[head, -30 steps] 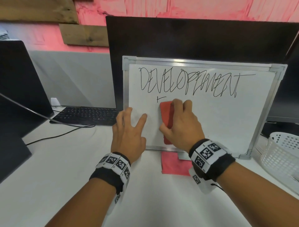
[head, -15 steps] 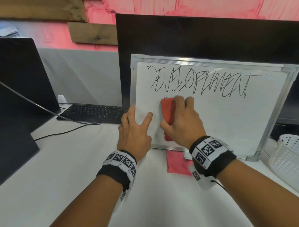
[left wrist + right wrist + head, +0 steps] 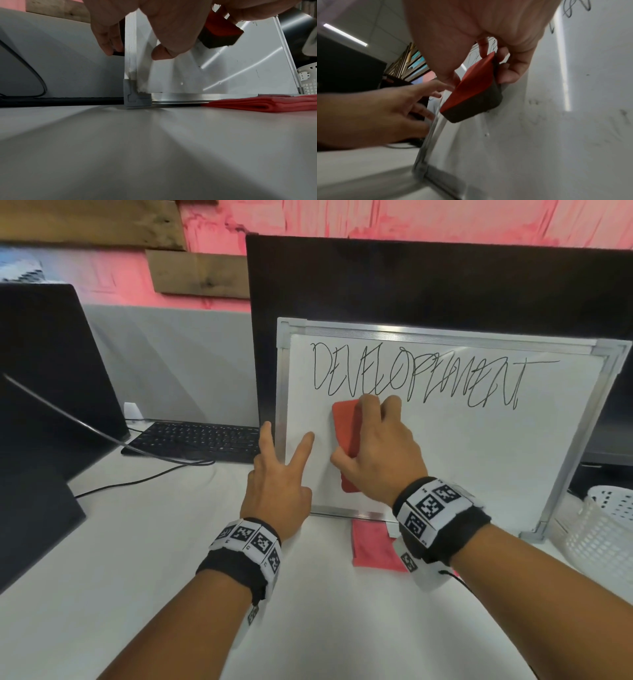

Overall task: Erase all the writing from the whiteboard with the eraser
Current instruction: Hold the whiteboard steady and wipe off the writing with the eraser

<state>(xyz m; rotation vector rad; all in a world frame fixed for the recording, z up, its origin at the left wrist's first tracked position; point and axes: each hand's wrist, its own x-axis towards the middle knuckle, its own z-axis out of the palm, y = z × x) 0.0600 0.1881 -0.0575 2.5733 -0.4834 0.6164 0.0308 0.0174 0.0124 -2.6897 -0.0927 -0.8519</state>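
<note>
A metal-framed whiteboard point(image 3: 479, 460) leans upright against a dark monitor. "DEVELOPMENT" point(image 3: 428, 378) is written in black across its top. My right hand point(image 3: 380, 446) grips a red eraser point(image 3: 346, 436) with a dark felt face point(image 3: 471, 108). The felt is pressed flat to the board just under the first letters, and the eraser's top edge touches their feet. My left hand point(image 3: 286, 460) steadies the board's left frame point(image 3: 130, 54). Its thumb point(image 3: 161, 54) lies on the white face and a straight finger point(image 3: 108, 40) sits outside the frame. Faint grey smudges point(image 3: 573, 112) mark the lower board.
A folded red cloth point(image 3: 373, 546) lies on the white table partly under the board's bottom edge. A white perforated basket point(image 3: 603, 535) stands at the right. At the left are a black keyboard point(image 3: 198, 440), a dark screen point(image 3: 41, 371) and cables point(image 3: 137, 479).
My right hand slid the eraser up the board to the foot of the letters, and the small mark below the writing no longer shows. My left hand shifted to straddle the left frame.
</note>
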